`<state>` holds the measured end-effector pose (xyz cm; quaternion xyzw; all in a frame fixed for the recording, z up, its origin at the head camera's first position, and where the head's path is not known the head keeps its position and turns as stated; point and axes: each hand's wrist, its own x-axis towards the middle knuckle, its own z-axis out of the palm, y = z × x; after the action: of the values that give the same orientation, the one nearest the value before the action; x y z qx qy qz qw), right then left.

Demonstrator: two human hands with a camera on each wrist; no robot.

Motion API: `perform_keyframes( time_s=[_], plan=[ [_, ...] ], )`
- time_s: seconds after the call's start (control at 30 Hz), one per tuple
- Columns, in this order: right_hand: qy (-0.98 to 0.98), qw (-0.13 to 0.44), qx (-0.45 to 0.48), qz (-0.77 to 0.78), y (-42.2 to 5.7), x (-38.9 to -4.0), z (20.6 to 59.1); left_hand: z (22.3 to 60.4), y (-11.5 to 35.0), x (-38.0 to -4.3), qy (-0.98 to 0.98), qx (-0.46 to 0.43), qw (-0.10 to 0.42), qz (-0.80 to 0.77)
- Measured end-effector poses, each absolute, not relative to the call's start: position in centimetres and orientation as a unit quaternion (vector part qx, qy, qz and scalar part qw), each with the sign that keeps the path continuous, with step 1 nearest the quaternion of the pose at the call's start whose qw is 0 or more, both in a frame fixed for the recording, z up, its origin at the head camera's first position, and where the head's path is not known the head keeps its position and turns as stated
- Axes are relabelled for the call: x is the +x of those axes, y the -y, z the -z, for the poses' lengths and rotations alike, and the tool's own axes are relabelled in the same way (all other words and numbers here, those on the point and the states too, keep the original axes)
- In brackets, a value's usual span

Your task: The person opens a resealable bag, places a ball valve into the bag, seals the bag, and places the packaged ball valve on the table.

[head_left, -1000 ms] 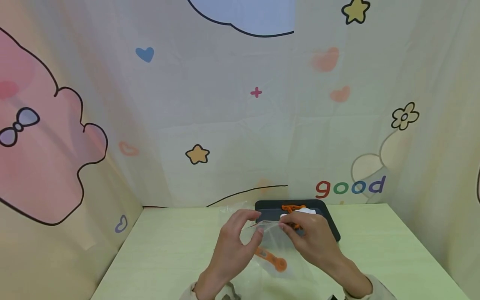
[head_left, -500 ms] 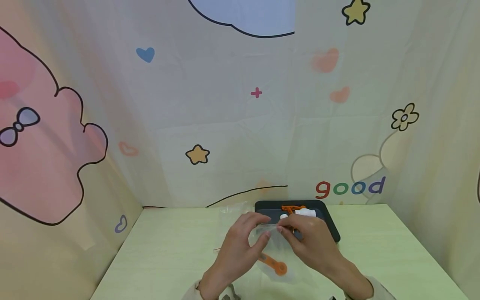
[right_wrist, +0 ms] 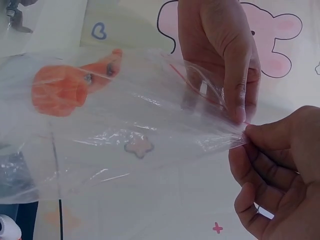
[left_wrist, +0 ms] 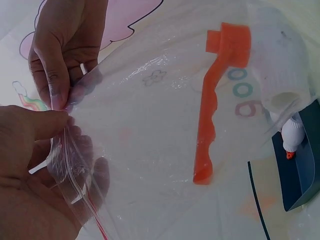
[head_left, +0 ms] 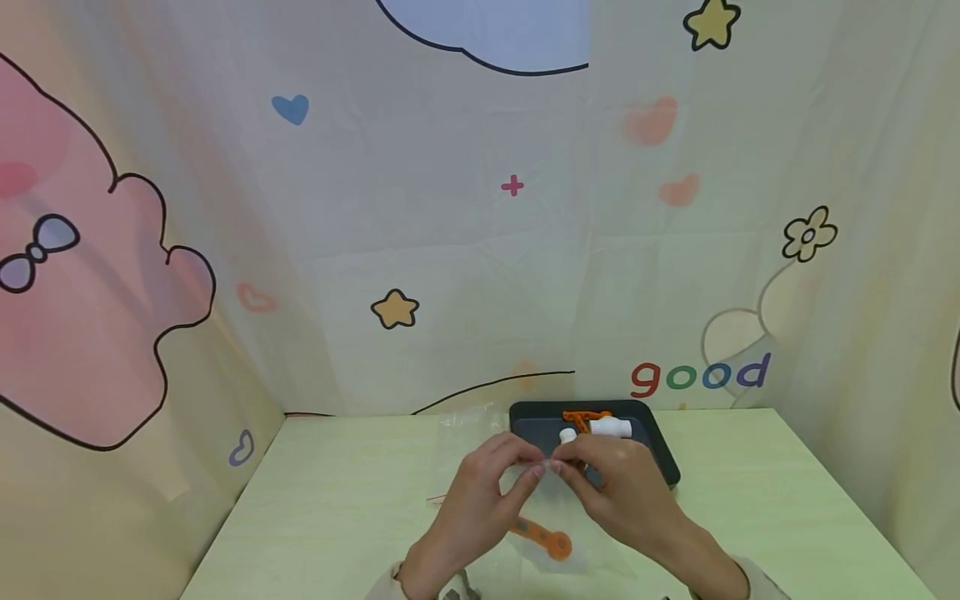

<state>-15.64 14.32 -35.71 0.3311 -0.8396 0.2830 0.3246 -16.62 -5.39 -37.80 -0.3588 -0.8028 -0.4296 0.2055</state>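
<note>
A clear zip bag (left_wrist: 145, 125) with a red seal line hangs between both hands. Inside it is an orange piece (left_wrist: 205, 110) with a wavy-edged handle and a round cup-like end. A white hollow cylinder (left_wrist: 280, 70) shows through the plastic in the left wrist view; whether it lies inside the bag I cannot tell. My left hand (head_left: 491, 492) pinches the bag's gathered top edge between thumb and fingers. Right beside it, my right hand (head_left: 622, 487) pinches the same edge, the two sets of fingertips nearly touching.
Behind the hands stands a dark tray (head_left: 531, 427) holding an orange piece (head_left: 585, 416) and white bottles (head_left: 611, 427). Another clear bag (head_left: 468, 425) lies flat on the table to its left. A grey object (head_left: 463, 583) peeks out by the left sleeve.
My left hand has moved right to meet the right hand, its thumb and fingers closing on the bag's edge. The bag's top has bunched together, and the right hand sits slightly lower.
</note>
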Motion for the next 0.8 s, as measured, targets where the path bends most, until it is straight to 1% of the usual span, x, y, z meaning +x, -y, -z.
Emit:
perform_keyframes(
  time_s=[0.33,0.43,0.63,0.8],
  plan=[
    [0.831,0.329,0.341,-0.291,-14.25,-15.45,35.82,38.04,5.07,-16.59,0.795,-0.367,0.249,0.413],
    [0.833,0.331,0.337,-0.290,-14.28,-15.43,35.84,38.10,5.04,-16.61,0.797,-0.365,0.246,0.413],
    [0.836,0.331,0.331,-0.286,-14.48,-15.37,35.66,38.24,5.26,-16.66,0.800,-0.359,0.222,0.427],
    [0.833,0.334,0.333,-0.288,-14.71,-15.38,35.48,38.37,5.57,-16.77,0.800,-0.358,0.220,0.427]
  ],
)
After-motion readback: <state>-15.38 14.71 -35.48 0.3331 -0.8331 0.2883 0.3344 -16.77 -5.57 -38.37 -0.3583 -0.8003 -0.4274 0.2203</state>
